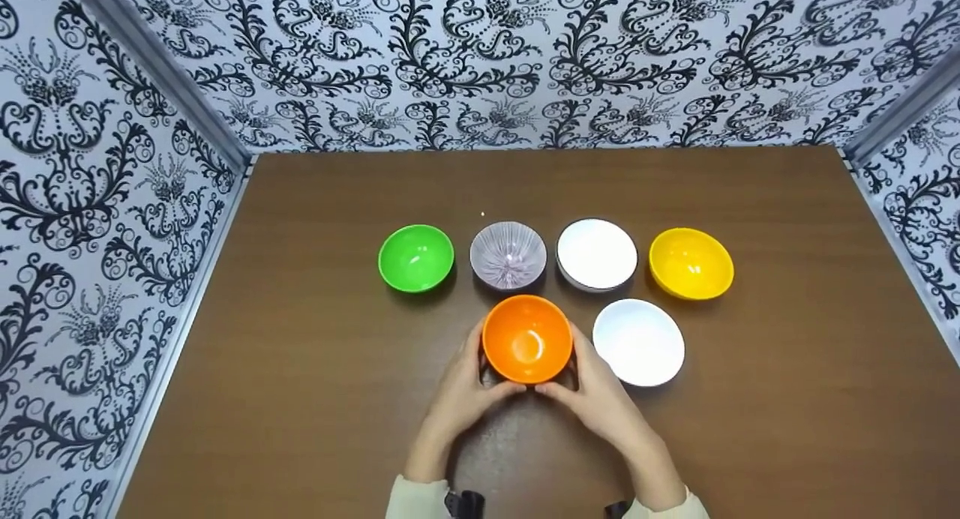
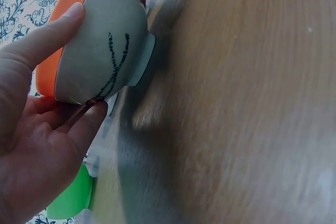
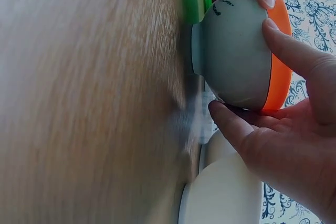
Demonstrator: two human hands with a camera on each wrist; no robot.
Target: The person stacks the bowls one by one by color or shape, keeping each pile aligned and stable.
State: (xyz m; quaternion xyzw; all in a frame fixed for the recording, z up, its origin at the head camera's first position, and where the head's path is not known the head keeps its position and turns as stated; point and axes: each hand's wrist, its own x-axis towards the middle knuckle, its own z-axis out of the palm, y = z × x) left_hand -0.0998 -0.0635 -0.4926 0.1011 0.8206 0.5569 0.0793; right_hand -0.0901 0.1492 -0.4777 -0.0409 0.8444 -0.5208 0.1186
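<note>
An orange bowl (image 1: 528, 339) is held between both hands at the front middle of the table. Its outside (image 2: 107, 40) is pale grey with dark dotted lines and an orange band at the rim. The left hand (image 1: 459, 384) grips its left side, thumb toward the near rim and fingers round the wall. On the other side the right hand (image 1: 600, 391) grips it the same way, both thumb tips close together. The bowl stands upright; whether its foot touches the table I cannot tell. Close to the right hand is a white bowl (image 1: 639, 343).
Behind the hands, a green bowl (image 1: 416, 258), a purple-grey streaked bowl (image 1: 508, 255), a dark-edged white bowl (image 1: 597, 254) and a yellow bowl (image 1: 691, 263) form a row. Patterned panels (image 1: 480, 61) border the brown table (image 1: 300, 399) at the back and sides.
</note>
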